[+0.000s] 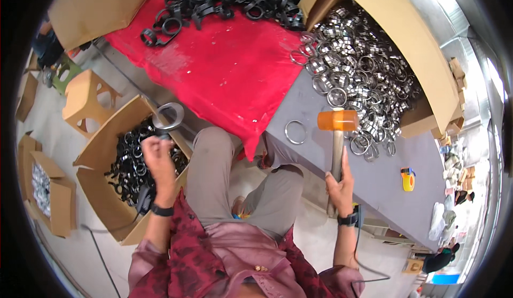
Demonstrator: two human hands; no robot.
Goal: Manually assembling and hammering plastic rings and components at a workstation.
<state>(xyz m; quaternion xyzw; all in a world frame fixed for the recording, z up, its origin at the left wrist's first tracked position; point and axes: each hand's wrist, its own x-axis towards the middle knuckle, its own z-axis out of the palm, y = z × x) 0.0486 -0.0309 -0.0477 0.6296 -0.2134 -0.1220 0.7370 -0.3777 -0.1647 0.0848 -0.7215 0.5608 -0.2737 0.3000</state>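
My left hand point(158, 161) is raised at the left, above an open cardboard box point(101, 199). Its fingers are curled at the dark lower end of a shiny metal ring point(169, 116); blur obscures the exact grip. Inside the box lies a heap of black ring-shaped parts point(131, 161). In my right hand point(342, 188) is a mallet point(337, 120) with an orange head and a straight handle, held upright over the grey tabletop. A single metal ring point(295, 132) lies flat on the grey surface, left of the mallet head.
Metal rings point(368, 68) spill from a tipped carton point(422, 36) at the right. Black ring parts point(235, 1) are heaped on the red cloth point(224, 68). An orange-yellow tape dispenser point(407, 179) sits at the table's right. A tan stool point(88, 100) stands on the left floor.
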